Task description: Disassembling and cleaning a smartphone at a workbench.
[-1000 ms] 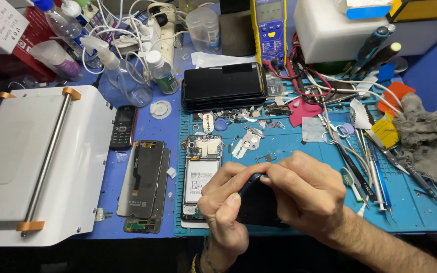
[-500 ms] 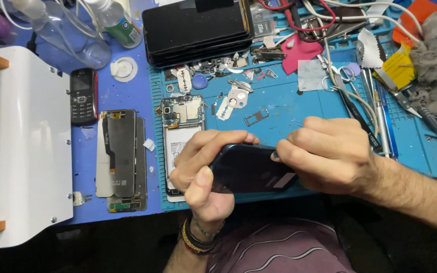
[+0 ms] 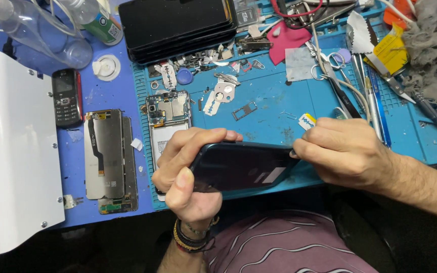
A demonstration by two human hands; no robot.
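A dark glossy phone back cover (image 3: 241, 167) is held tilted above the near edge of the blue work mat (image 3: 274, 111). My left hand (image 3: 188, 174) grips its left end, thumb on the glossy face and fingers wrapped over the top edge. My right hand (image 3: 347, 151) pinches its right end, fingertips at the top right corner. Behind my left hand an opened phone body (image 3: 168, 121) lies on the mat, battery and circuit board exposed.
A detached screen panel (image 3: 110, 159) and a small black keypad phone (image 3: 67, 98) lie left of the mat. A white machine (image 3: 11, 151) fills the left. A stack of dark screens (image 3: 178, 25), razor blades, small metal parts, tweezers, a grey rag (image 3: 433, 45) and bottles crowd the back.
The view has dropped lower and closer. Both hands have lifted the dark cover off the mat toward my body and tilted it, with the right hand shifting to its right corner.
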